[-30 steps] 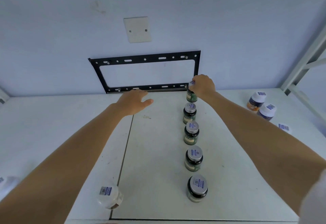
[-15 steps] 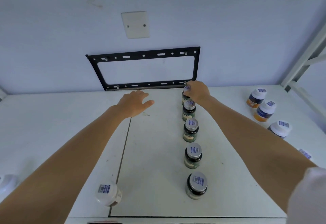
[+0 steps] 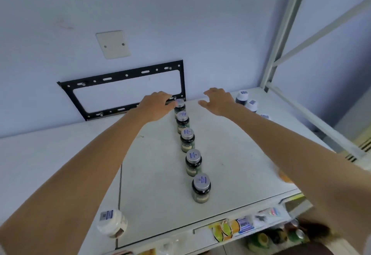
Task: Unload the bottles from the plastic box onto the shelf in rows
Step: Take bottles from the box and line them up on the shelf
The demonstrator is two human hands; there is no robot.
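Two bare hands reach over the white shelf surface, and neither holds anything. The left hand hangs palm down with fingers loosely spread, its fingertips just beside the silver cap of the rearmost dark glass bottle; whether they touch the cap cannot be told. The right hand hovers to the right of that bottle, fingers splayed and slightly bent, thumb pointing toward the row, clear of every bottle.

Five dark bottles with silver caps and blue-and-white stickers stand upright, long axes vertical, caps up. They form one straight file from the wall toward the shelf's front edge: the rearmost bottle, then the second bottle, the third bottle, the fourth bottle and the front bottle. The rear two stand close together; the others have small gaps between them.

Behind the row a black metal mounting frame is fixed to the pale blue wall, below a cream blank wall plate. At the shelf's far right corner stand white-capped dark bottles, partly hidden by the right forearm. Near the front left edge stands a squat white jar with a barcode sticker. A white metal shelf upright rises at the right. Below the front edge, colourful packages show blurred on a lower level.
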